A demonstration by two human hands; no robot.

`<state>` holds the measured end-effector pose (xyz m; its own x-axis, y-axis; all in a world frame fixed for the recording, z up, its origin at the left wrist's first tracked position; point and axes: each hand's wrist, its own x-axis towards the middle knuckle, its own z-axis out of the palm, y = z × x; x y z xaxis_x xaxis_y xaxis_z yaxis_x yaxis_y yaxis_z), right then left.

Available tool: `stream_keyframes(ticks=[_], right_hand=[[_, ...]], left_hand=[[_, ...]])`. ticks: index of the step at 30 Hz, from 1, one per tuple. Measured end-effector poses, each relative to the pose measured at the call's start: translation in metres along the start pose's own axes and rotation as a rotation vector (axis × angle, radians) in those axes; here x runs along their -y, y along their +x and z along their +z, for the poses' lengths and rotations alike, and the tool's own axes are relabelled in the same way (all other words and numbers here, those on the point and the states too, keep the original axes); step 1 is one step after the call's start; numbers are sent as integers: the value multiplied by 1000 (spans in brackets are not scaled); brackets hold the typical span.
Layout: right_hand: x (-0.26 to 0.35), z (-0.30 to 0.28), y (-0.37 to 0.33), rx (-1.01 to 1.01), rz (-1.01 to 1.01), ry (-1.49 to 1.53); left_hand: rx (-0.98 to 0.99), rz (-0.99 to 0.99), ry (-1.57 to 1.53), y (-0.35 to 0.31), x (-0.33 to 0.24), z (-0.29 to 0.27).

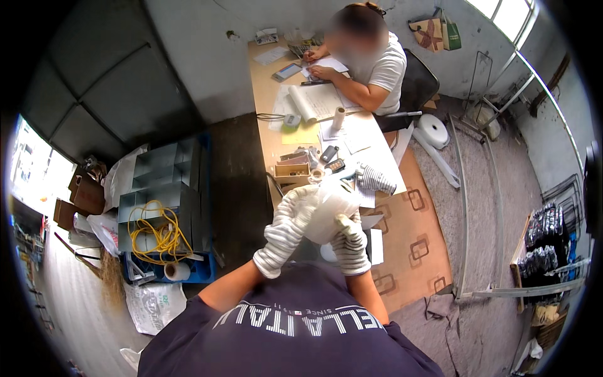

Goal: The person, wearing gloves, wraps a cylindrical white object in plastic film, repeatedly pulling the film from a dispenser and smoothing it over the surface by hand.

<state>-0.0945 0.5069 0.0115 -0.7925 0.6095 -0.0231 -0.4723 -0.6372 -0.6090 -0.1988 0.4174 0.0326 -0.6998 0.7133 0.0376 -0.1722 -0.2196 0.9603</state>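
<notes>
Both my hands wear white knitted gloves and are raised in front of my chest. My left hand (286,229) and my right hand (350,244) together grip a white, soft-looking bag or wrapped bundle (330,210), the left on its left side, the right beneath and to its right. What is inside the bundle cannot be seen. Just beyond it lies a spare striped glove (375,179) on the long wooden desk (267,88).
Another person (370,63) sits at the desk's far end writing on papers. The desk carries a small cardboard box (293,169), a paper roll (338,117), a phone and sheets. Left stands a blue bin with grey metal pieces and yellow cable (160,232). Patterned floor covering lies right.
</notes>
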Motion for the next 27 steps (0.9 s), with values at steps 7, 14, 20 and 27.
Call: stream_keyframes(ticks=[7, 14, 20, 27], right_hand=[[-5, 11, 2, 0, 86, 108], [-9, 3, 1, 126, 96, 358], [-14, -18, -12, 115, 87, 273], [-9, -5, -18, 231, -44, 35]], left_hand=[[-62, 8, -9, 13, -20, -16], [17, -92, -261, 1, -49, -16], [47, -256, -177, -2, -59, -20], [155, -283, -40, -8, -42, -26]])
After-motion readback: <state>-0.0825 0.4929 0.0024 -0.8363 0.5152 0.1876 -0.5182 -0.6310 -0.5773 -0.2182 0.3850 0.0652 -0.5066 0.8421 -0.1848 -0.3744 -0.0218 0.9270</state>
